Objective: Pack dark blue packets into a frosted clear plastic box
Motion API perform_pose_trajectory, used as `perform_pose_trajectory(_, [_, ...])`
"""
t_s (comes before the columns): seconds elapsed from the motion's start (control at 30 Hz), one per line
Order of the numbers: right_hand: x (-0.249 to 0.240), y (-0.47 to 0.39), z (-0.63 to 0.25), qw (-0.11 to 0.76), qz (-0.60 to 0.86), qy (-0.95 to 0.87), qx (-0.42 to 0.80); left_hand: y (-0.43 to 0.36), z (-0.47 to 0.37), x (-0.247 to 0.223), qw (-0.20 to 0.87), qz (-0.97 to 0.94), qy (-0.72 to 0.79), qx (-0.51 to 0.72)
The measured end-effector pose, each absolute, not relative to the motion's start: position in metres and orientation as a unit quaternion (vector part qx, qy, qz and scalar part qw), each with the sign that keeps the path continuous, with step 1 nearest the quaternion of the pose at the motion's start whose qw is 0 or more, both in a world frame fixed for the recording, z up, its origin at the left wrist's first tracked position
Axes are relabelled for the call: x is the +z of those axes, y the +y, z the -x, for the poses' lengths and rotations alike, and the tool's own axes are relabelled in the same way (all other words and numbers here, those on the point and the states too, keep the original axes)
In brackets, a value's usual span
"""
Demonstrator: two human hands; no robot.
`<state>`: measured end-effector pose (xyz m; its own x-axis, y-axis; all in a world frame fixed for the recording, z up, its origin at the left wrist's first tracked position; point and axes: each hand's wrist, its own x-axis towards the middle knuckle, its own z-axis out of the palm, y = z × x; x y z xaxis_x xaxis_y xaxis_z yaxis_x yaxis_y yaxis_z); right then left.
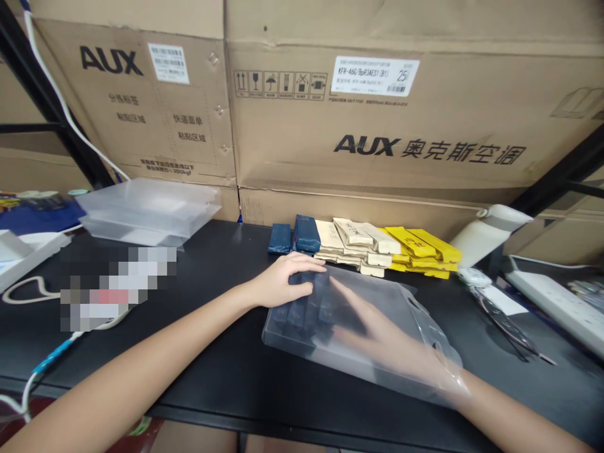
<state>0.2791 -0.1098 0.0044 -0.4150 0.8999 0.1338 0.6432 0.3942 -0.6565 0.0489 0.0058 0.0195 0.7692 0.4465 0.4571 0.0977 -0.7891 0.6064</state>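
A clear plastic bag (387,358) with a cut-out handle lies on the black tabletop, its mouth toward the right. Several dark blue packets (302,308) show through it in a row at its far left end. My right hand (370,318) is inside the bag, thumb and fingers apart around the right end of these packets; the plastic blurs its fingertips. From outside, my left hand (287,280) rests on the bag's upper left corner over the packets, fingers stretched out and thumb apart.
Behind the bag stand stacks of blue packets (307,234), cream packets (356,242) and yellow packets (419,248). A white bottle (488,236), glasses (507,327) and a power strip (561,308) are at right. Frosted plastic bags (151,211) lie at left. Large cartons (292,145) form the back.
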Motion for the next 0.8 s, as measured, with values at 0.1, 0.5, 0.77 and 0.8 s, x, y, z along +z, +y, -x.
perform_pose_trajectory(0.1, [0.006,-0.109,-0.277,0.254,0.478,-0.797,0.266,0.006,-0.049,0.019,0.286,-0.895,0.152,0.306])
perform_pose_trajectory(0.5, [0.026,-0.110,-0.273,0.232,0.446,-0.824,0.259,0.005,-0.049,0.020,0.278,-0.900,0.149,0.303])
perform_pose_trajectory(0.77, [0.025,-0.110,-0.275,0.225,0.449,-0.818,0.280,0.004,-0.049,0.020,0.281,-0.898,0.154,0.302])
perform_pose_trajectory(0.8, [0.026,-0.110,-0.274,0.227,0.449,-0.817,0.282,0.005,-0.050,0.020,0.281,-0.898,0.152,0.303])
